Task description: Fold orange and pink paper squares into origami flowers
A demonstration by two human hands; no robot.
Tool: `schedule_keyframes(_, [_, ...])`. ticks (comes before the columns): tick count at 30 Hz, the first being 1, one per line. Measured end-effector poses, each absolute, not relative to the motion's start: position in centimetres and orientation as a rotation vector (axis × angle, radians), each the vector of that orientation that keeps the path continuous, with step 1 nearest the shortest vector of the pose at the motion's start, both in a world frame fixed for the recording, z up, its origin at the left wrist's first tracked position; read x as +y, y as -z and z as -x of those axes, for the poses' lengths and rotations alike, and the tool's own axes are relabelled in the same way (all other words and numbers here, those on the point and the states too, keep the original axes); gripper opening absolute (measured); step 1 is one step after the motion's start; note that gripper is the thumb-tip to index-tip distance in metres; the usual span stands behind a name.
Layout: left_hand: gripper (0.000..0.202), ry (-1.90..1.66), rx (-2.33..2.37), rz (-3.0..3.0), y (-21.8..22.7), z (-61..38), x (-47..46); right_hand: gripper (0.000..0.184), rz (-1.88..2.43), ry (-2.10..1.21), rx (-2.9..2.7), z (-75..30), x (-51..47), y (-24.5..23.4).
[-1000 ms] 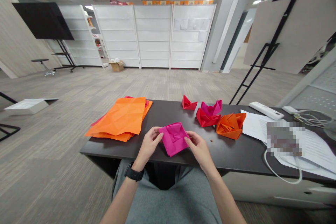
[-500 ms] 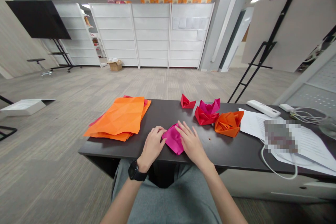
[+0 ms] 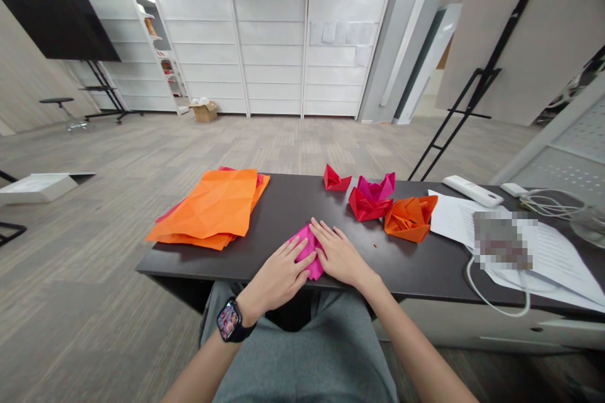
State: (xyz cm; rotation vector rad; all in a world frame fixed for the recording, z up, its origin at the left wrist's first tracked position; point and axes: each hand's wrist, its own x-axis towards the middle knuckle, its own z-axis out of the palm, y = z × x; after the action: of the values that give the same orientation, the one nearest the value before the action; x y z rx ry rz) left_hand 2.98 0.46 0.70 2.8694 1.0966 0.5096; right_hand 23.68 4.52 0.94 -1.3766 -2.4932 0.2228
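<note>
One second ago, the two hands were pinching the magenta paper [image 3: 311, 243] by its opposite sides, and its broad face was well visible. Now the left hand [image 3: 278, 274] and the right hand [image 3: 344, 257] are laid over it from above, so only a part of the paper can be seen. Also the watch [image 3: 230, 322] on the left wrist, which had a dark screen, now shows a coloured picture. The orange sheets [image 3: 212, 208] and the orange folded piece [image 3: 410, 217] keep their places.

The magenta paper lies on the worktop [image 3: 293, 201], near the front edge, between the two hands and partly under their fingers. Both hands are opened, with fingers stretched out; neither one is gripping. The left fingers cross the paper from its near left side, and the right fingers lie along its right side.

One end of the paper points away from the person, beside the right fingertips; the other points to the front edge. Because the hands cover it, I cannot tell its long axis.
</note>
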Motion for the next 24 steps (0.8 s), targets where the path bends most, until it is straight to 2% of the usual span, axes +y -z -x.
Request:
schedule_keyframes(7, [0.045,-0.59,1.213,-2.715,-0.6,-3.0,0.0,0.049,1.507,-0.248,-2.262,-24.0,3.9,0.2])
schedule_keyframes(10, [0.051,-0.7,1.26,-2.615,-1.0,-2.5,0.0,0.046,1.445,-0.356,-2.14,-24.6,3.5,-0.2])
schedule_keyframes(14, [0.066,-0.757,1.251,-2.589,-1.2,-1.3,0.7,0.064,1.167,-0.557,-2.249,-25.9,2.4,-1.9])
schedule_keyframes(16, [0.055,-0.723,1.23,-2.583,-1.1,-0.9,1.2,0.072,1.06,-0.684,-2.334,-26.5,1.8,-2.7])
schedule_keyframes(19, [0.034,-0.713,1.218,-2.565,-0.9,-0.6,1.8,0.066,1.031,-0.87,-2.327,-27.2,1.1,-3.2])
schedule_keyframes(24, [0.034,-0.725,1.182,-2.528,-1.6,-0.5,1.5,0.071,1.08,-0.956,-2.216,-28.3,0.1,-2.4])
